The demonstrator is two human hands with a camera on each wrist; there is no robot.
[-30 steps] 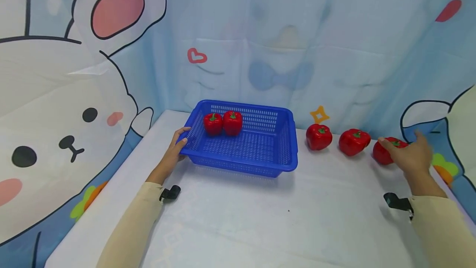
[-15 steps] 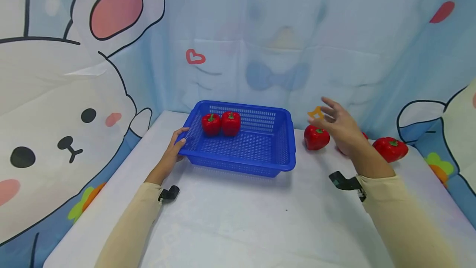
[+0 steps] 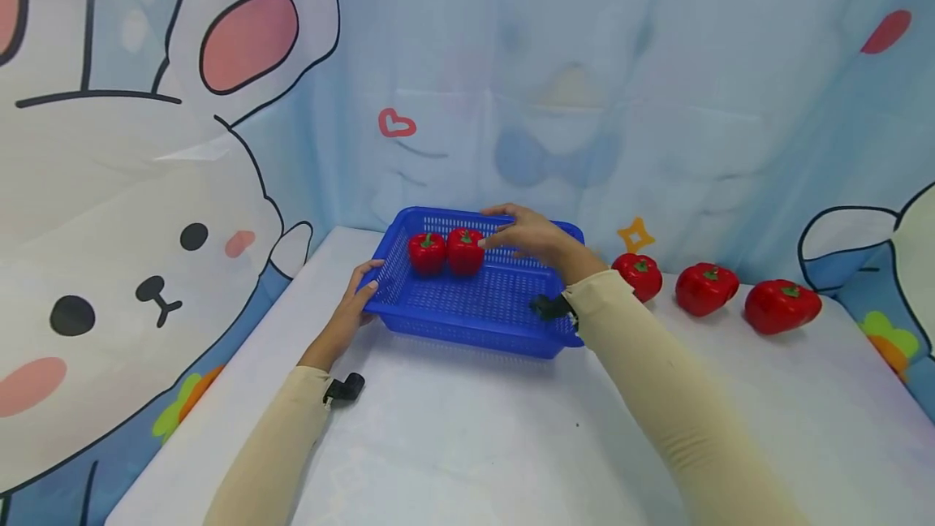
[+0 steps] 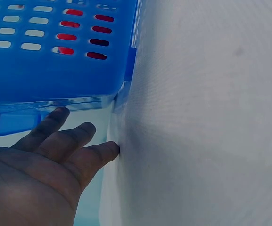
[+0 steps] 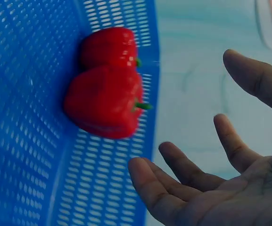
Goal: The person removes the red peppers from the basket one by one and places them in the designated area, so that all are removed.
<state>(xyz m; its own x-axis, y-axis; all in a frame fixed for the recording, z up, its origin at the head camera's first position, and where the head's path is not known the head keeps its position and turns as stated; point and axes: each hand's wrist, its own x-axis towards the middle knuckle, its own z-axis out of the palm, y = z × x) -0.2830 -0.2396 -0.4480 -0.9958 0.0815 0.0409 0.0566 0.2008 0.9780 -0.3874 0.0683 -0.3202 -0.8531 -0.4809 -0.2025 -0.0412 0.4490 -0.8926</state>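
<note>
My left hand (image 3: 345,316) is at the left end of the blue plastic basket (image 3: 467,329), its thumb and a finger resting on the rim. In the left wrist view, several fingers (image 4: 77,141) of it stretch out loosely beside the perforated wall. Two red bell peppers, a left one (image 3: 427,253) and a right one (image 3: 465,251), sit side by side inside the basket. Over the basket's back part, just right of those peppers, is my right hand (image 3: 532,235). The right wrist view shows its fingers (image 5: 187,167) spread and holding nothing, apart from the nearer pepper (image 5: 105,101).
Right of the basket, three more red bell peppers stand in a row: one (image 3: 643,276) partly behind the right sleeve, a middle one (image 3: 705,289) and an outer one (image 3: 782,307). A cartoon-printed curtain (image 3: 438,39) hangs behind the white table (image 3: 453,445).
My right hand has swept left from the outermost pepper on the table, past the others, to above the basket. The left hand stays at the basket's left rim. The peppers keep their places.
</note>
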